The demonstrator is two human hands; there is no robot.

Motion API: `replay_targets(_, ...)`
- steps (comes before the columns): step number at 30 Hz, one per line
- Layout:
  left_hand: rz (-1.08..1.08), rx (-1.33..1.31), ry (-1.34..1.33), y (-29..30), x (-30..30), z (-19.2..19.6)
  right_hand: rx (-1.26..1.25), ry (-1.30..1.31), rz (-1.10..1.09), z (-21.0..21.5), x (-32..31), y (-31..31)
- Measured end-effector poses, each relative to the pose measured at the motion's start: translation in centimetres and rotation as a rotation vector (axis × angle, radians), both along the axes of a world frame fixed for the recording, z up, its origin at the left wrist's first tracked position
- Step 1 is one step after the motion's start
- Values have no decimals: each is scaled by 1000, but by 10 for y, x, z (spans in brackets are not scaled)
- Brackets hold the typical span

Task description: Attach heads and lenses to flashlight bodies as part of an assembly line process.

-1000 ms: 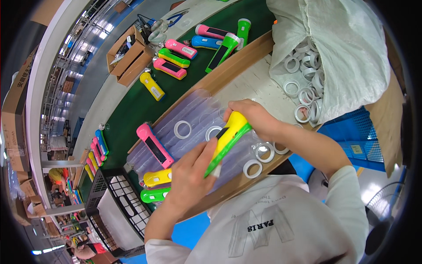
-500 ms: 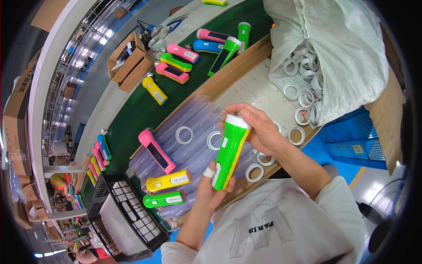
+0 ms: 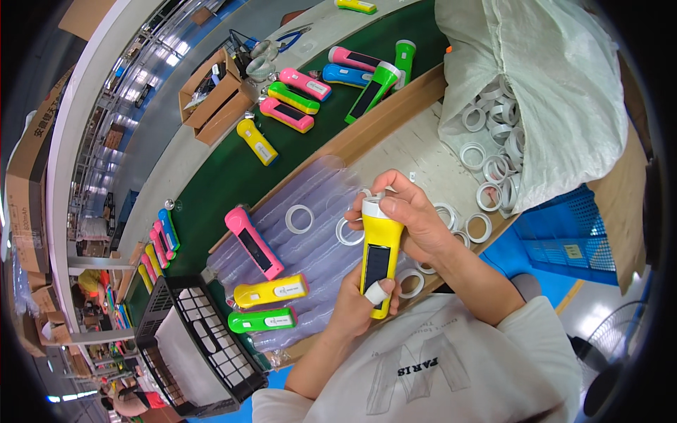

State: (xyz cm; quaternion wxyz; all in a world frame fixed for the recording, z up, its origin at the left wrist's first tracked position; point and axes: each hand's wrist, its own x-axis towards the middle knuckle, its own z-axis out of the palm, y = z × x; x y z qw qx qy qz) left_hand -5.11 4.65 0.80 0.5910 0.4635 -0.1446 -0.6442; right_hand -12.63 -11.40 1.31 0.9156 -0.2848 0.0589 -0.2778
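Note:
A flashlight (image 3: 384,236) with a yellow side and a dark panel stands tilted in front of me, a white ring round its head. My left hand (image 3: 356,299) is closed round its lower body, a white wrap on the thumb. At the head, my right hand (image 3: 416,215) grips the white rim with bent fingers. On the purplish air-cushion plastic (image 3: 317,257) lie a pink flashlight (image 3: 252,241), a yellow flashlight (image 3: 271,290) and a green flashlight (image 3: 262,320). A loose white ring (image 3: 299,230) rests on the plastic; another white ring (image 3: 341,231) is partly hidden by my right fingers.
A whitish sack (image 3: 546,84) spills many white rings (image 3: 497,169) at the right. Several coloured flashlights lie on the green belt (image 3: 218,183) beyond the tray's cardboard edge (image 3: 338,141). A black basket (image 3: 204,338), a small cardboard box (image 3: 218,106) and a blue crate (image 3: 564,233) stand around.
The flashlight has been turned, its yellow side with the dark panel now facing me instead of the green. My left hand has shifted its hold; both hands remain on it.

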Motion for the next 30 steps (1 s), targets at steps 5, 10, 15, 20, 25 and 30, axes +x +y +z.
replay_targets(5, -89, -101, 662, 15, -24, 9, 168, -165, 56, -6, 2, 9)
replay_targets(10, -78, -126, 604, 18, -25, 11, 292, -439, 119, -17, 3, 17)
replay_targets(15, 53, -44, -836, 8, -2, -15, -45, -47, -121, -12, -4, 15)
replay_targets(20, 101, 111, -457, -6, -4, -9, -19, 277, -146, -8, -1, 4)
replay_targets(25, 43, -23, 76, -6, 7, -15, 145, 110, -2, -22, -3, -10)
replay_targets(30, 28, -56, -1106, -18, -6, -10, -41, 181, -68, -11, 1, -1)
